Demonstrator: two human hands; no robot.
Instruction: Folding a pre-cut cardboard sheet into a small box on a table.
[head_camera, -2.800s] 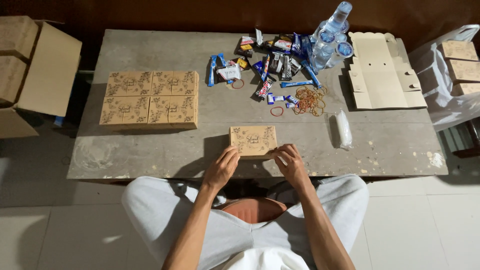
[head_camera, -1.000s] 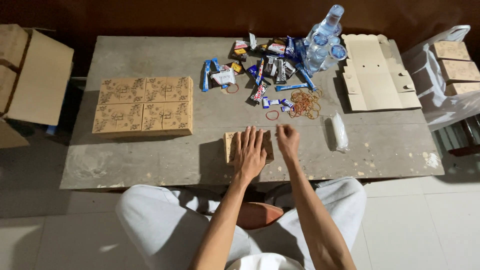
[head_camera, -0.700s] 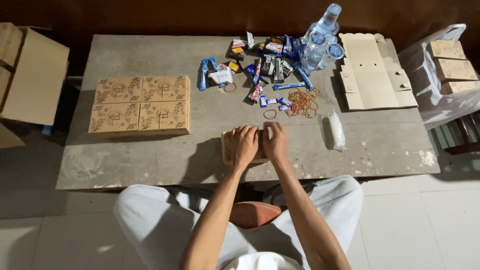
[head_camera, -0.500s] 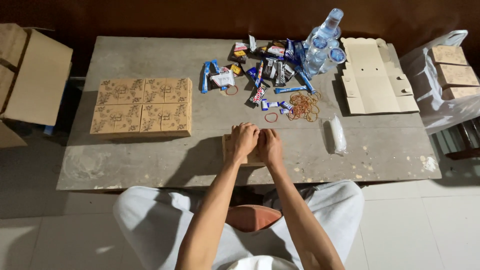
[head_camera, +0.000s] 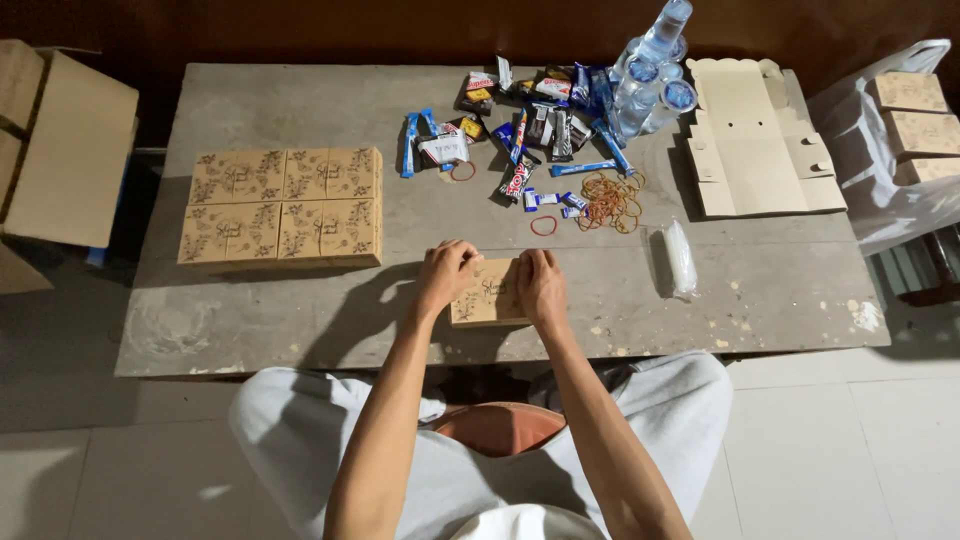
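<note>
Five printed boxes: four stacked boxes (head_camera: 282, 205), one small box (head_camera: 488, 293).

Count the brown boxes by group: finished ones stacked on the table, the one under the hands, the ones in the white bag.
Stacked patterned boxes: 4 visible on top
Box under both hands: 1
Boxes in the white bag: 3 visible
Total: 8

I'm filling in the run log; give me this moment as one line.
left hand: on small brown box | right hand: on same box | box: closed, near table front edge | nearby: rubber bands, stacked boxes
</note>
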